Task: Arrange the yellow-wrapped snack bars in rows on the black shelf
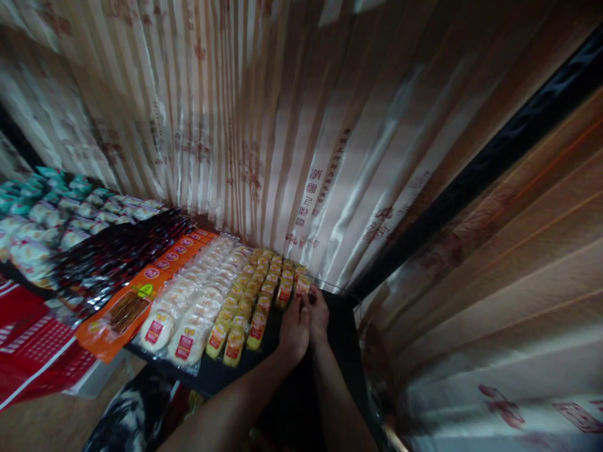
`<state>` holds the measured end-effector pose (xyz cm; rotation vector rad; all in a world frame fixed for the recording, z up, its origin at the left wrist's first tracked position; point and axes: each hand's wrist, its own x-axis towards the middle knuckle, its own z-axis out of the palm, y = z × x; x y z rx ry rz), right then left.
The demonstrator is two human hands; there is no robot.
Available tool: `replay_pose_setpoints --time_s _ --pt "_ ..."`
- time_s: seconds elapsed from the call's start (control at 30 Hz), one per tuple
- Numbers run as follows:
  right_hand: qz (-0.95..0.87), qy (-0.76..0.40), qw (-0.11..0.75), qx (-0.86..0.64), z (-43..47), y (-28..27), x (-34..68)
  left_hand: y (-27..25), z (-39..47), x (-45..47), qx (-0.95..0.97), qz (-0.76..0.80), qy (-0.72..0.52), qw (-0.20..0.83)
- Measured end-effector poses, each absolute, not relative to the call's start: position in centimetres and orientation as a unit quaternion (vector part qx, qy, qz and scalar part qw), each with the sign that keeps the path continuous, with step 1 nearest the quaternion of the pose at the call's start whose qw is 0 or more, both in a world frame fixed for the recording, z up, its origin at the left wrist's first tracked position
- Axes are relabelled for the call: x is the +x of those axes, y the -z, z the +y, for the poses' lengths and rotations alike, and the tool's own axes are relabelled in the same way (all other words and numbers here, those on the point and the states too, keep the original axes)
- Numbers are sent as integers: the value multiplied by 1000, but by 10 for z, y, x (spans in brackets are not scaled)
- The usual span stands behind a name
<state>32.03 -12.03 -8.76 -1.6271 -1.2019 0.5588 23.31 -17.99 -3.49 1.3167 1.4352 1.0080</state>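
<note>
The head view is taking in, first and widest, a pleated pale curtain (235, 125) that is hanging behind the goods, with a second curtain (471, 314) closing off the right side. A black post (471, 169) is slanting between them toward the right back corner of a black shelf (340, 326). Across the shelf, from the left, teal and white packets (70, 216), dark glossy packets (122, 254), orange packets (113, 317), clear-wrapped round packets (188, 301) and yellow packets (235, 314) are lying in rows that are running back toward the curtain. Right of these, the person's left hand (295, 331) and right hand (320, 319) are resting side by side, touching. Smallest, a yellow-labelled packet (302, 282) is sitting at the near end of the rightmost row, just beyond the fingertips, toward the curtain. The left hand is lying on its near side and the right hand on its right edge; neither is standing out as clearly nearer. Its long axis is staying unclear in the blur. Both grips are bending inward at the packet, but whether they are grasping or merely touching it, one cannot tell.
</note>
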Motion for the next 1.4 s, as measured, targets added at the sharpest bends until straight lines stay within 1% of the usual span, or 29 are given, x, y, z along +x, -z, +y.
replay_pose_setpoints --time_s 0.17,0.4,0.73,0.9,1.07,1.23,1.4 --pt "-503 -228 490 -674 -114 93 319 42 -175 235 542 580 -402 457" --pt "-511 -184 499 -675 -116 97 319 48 -170 237 522 585 -411 465" --pt "-537 -200 458 -680 -114 96 317 56 -164 239 532 577 -409 467" --pt "-520 -192 490 -673 -118 97 317 50 -168 239 534 568 -430 456" --pt "-489 -189 507 -684 -137 87 312 42 -188 232 523 600 -411 444" --pt "-475 -203 521 -679 -178 82 301 43 -228 223 535 608 -411 418" --pt "-439 -287 517 -677 -230 88 284 46 -284 208 538 586 -404 452"
